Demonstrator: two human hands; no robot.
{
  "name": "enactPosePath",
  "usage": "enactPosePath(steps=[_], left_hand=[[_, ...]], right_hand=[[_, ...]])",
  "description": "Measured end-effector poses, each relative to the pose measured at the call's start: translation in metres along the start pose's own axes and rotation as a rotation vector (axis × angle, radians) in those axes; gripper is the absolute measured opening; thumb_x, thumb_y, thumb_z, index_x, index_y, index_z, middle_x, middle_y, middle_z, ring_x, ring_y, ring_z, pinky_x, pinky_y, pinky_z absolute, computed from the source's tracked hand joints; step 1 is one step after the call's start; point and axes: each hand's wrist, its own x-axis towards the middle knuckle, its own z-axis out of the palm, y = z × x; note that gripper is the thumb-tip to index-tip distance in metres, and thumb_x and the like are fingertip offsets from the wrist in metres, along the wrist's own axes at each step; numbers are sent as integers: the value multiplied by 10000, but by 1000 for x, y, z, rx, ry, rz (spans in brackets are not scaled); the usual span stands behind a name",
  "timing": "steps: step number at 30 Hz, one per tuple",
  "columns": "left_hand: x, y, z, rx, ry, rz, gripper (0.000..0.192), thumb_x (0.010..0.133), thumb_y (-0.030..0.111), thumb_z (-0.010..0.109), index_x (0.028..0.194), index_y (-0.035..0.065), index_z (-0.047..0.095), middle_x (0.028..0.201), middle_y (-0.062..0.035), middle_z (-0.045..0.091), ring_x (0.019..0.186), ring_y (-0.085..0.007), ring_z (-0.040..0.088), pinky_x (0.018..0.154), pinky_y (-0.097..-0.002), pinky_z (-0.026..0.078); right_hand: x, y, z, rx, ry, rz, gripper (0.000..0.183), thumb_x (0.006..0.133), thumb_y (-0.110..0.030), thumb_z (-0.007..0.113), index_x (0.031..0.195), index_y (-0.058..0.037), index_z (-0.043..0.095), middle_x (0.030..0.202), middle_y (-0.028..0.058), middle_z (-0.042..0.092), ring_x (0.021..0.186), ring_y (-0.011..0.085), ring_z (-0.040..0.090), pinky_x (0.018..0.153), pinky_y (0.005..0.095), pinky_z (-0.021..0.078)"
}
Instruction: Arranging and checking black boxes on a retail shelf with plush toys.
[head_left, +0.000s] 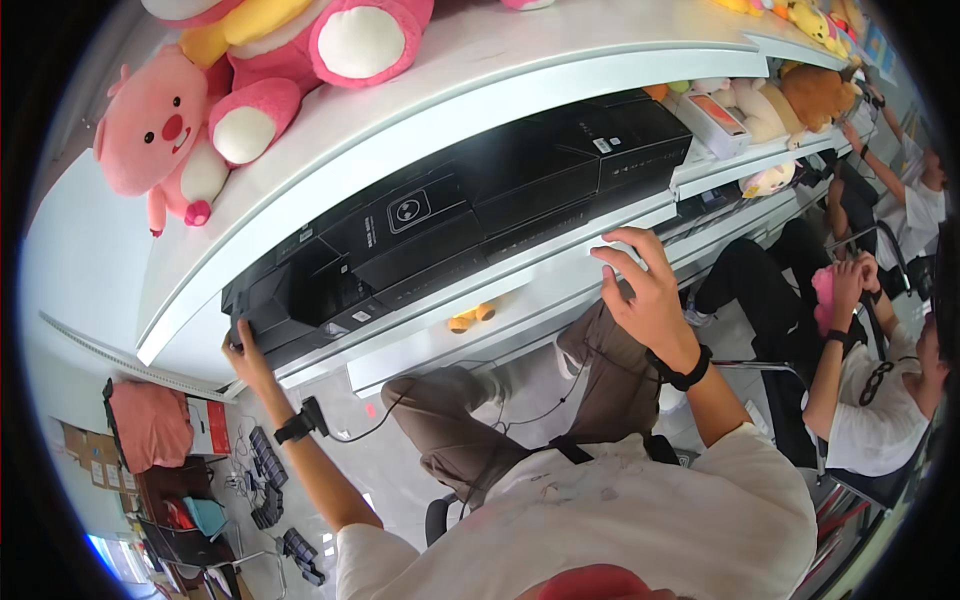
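At the left end of the shelf, my left hand (253, 365) rests its fingers against the corner of a black box (274, 307). Whether the fingers grip the box or only touch it cannot be made out. My right hand (646, 296) hovers in front of the shelf edge, fingers spread and bent, with nothing in it. Several more black boxes stand side by side in the shelf space, among them one with a printed square emblem (409, 211) and a larger one (570, 154) farther right. Both wrists wear black bands.
Pink plush toys (161, 127) sit on the white counter (480, 56) above. Right of the boxes are a white phone box (712, 124) and a brown plush toy (817, 101). A seated person (862, 397) is close on my right. A cable (375, 431) hangs from my left wrist.
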Motion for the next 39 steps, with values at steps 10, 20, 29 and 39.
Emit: enactPosePath(steps=[10,20,29,39], left_hand=[[-80,80,51,209,-45,453,473,1081,351,363,1326,-22,521,1092,-285,659,1023,-471,593,894,-510,432],[-111,74,69,-28,115,489,545,1073,359,317,1493,18,380,1347,-311,542,1135,-475,541,1007,-514,382],[-111,74,75,-45,119,495,511,1060,325,325,1469,35,426,1320,-307,568,1130,-473,551,999,-497,396],[-110,77,74,-55,141,489,500,1052,303,320,1442,20,452,1290,-316,574,1108,-457,569,973,-500,423]], right_hand=[[-12,8,-6,184,85,107,235,792,96,641,992,-12,697,1038,124,649,905,281,654,773,329,530],[-61,32,-2,765,-55,540,123,816,21,546,713,4,611,691,102,615,661,179,598,633,259,441],[-150,275,20,711,427,1447,387,866,-326,674,1125,-47,602,1050,103,608,880,227,602,763,409,544],[-118,369,75,693,181,1622,711,768,-470,837,1288,-80,549,1205,172,530,970,366,575,772,522,582]])
